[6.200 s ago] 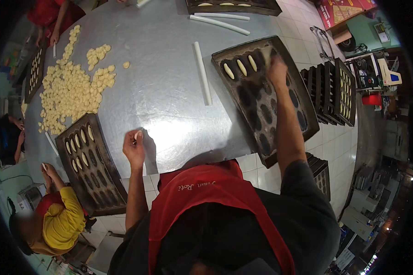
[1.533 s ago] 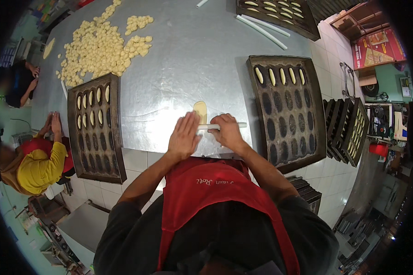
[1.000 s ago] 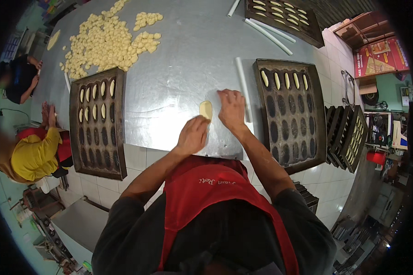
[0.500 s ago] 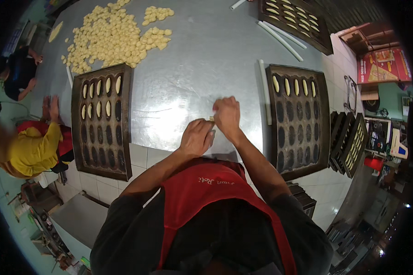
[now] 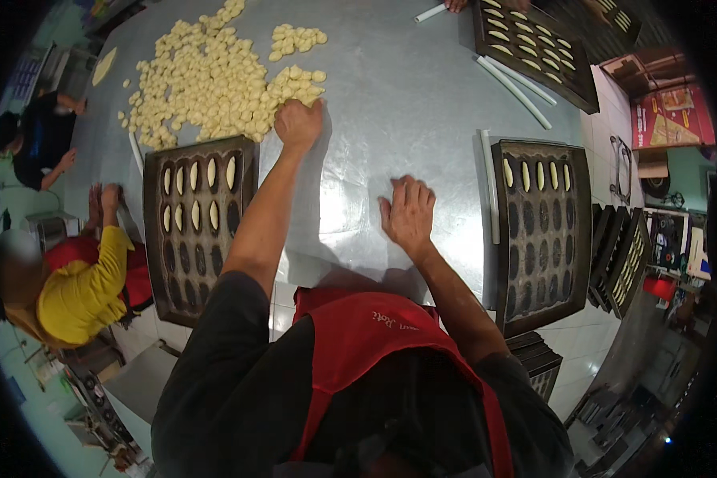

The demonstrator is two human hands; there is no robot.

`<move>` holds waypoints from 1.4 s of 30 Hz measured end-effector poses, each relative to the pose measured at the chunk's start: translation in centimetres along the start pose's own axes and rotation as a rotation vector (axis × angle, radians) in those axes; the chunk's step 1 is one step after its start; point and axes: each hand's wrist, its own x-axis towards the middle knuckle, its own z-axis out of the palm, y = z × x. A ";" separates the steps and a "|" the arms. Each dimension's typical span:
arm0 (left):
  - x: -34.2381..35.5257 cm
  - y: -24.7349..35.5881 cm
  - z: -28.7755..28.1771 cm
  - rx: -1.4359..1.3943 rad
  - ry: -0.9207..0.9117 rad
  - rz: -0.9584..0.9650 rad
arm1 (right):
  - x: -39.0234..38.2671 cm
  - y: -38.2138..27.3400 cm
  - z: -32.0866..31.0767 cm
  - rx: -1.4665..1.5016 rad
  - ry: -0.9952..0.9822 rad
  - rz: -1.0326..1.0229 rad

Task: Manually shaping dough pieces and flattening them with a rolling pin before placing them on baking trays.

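Observation:
At the edge of a mound of small pale dough pieces (image 5: 200, 80), my left hand (image 5: 298, 123) has its fingers curled, hiding what they may hold. My right hand (image 5: 407, 211) rests over bare metal table (image 5: 365, 135), fingers apart and slightly bent; whether dough lies beneath it is hidden. Just right of it lie a white rolling rod (image 5: 489, 187) and a dark moulded tray (image 5: 540, 243) with a top row of shaped dough. Another such tray (image 5: 193, 251), with two rows of dough, stands below my left hand, to the left of my forearm.
Co-workers stand at the left, one in a yellow sleeve (image 5: 95, 279), another in dark clothing (image 5: 40, 143); hands (image 5: 454, 6) show at the top. A filled tray (image 5: 534, 48) and two rods (image 5: 522, 88) are at the upper right. Stacked trays (image 5: 617, 259) stand off the right side.
My rolling rod was set aside to the right. Since then my left hand has left the flattened dough and reached up to the pile. My right hand remains mid-table; that dough is out of sight.

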 end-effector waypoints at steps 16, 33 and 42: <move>-16.4 -3.1 -3.7 -0.617 -0.164 0.077 | -5.5 11.1 -16.8 0.720 0.812 0.585; -32.2 10.7 -0.8 -0.224 -0.347 0.539 | -3.7 13.6 -4.3 0.061 0.070 0.288; -24.7 10.6 -0.1 0.062 -0.171 0.580 | -5.1 10.4 -5.9 0.389 0.001 -0.227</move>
